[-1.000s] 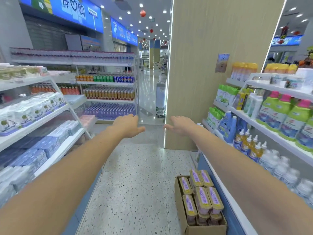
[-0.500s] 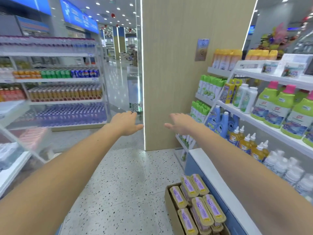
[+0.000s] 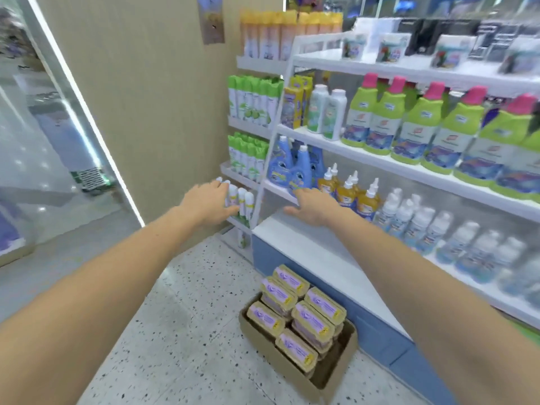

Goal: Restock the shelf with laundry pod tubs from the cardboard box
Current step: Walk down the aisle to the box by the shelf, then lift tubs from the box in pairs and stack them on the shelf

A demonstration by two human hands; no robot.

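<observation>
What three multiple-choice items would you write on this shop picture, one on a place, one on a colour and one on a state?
1. Where does the cardboard box of tubs stand?
A. on the floor beside the blue shelf base
B. on the top shelf
C. on a trolley

2. What colour are the caps of the green bottles?
A. black
B. pink
C. blue

3. How are the left hand and the right hand?
A. both grip tubs
B. both are clenched fists
C. both are open and hold nothing

Answers:
1 A: the box sits on the speckled floor next to the blue base.
2 B: each green bottle has a pink cap.
3 C: the fingers are stretched out, and the tubs lie in the box.
</observation>
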